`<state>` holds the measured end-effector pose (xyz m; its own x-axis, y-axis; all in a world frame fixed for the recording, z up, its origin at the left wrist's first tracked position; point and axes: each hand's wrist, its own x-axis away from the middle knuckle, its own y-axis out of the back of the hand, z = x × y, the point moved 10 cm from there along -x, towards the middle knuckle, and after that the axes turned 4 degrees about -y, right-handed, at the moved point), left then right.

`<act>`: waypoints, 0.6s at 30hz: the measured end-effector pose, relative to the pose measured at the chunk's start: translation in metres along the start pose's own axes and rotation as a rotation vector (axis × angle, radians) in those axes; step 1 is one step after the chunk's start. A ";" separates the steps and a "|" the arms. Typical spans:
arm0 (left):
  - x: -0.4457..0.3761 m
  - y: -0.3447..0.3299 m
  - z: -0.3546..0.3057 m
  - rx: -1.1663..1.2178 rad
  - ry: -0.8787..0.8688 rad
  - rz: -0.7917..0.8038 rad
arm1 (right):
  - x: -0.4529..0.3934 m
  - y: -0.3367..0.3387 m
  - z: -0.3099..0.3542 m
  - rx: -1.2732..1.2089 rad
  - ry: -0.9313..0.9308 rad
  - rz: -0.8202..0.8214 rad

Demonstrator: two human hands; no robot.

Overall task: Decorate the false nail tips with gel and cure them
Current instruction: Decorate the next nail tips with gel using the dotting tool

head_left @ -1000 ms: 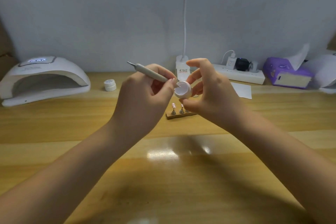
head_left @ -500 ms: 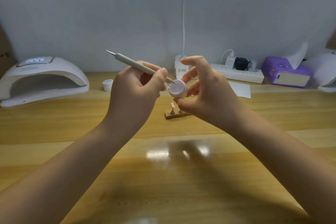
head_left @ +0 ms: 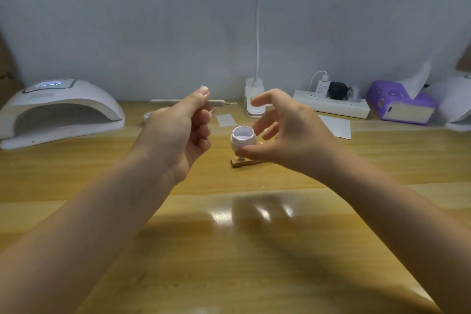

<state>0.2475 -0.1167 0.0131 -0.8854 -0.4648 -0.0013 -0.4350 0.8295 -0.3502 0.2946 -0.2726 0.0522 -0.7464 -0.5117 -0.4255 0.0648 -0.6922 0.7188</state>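
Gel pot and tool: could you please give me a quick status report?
Left hand grips thin grey dotting tool, level. Right hand pinches small white open gel pot above wooden nail-tip stand. Nothing in the way.

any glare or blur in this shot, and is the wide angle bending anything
Head view: bright glare patches on the glossy table in front of the arms' shadow; the dotting pen in the left hand and the gel pot in the right hand look slightly soft; the table edge and nail lamp bow at the frame's sides.
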 end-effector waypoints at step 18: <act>0.042 -0.037 -0.055 -0.769 -0.784 0.108 | 0.001 0.018 0.016 0.028 0.116 -0.127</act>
<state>0.2178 -0.1499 0.0775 -0.6937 -0.2201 -0.6858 -0.5886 0.7220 0.3637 0.2844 -0.2776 0.0731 -0.6656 -0.4778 -0.5734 -0.0445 -0.7415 0.6694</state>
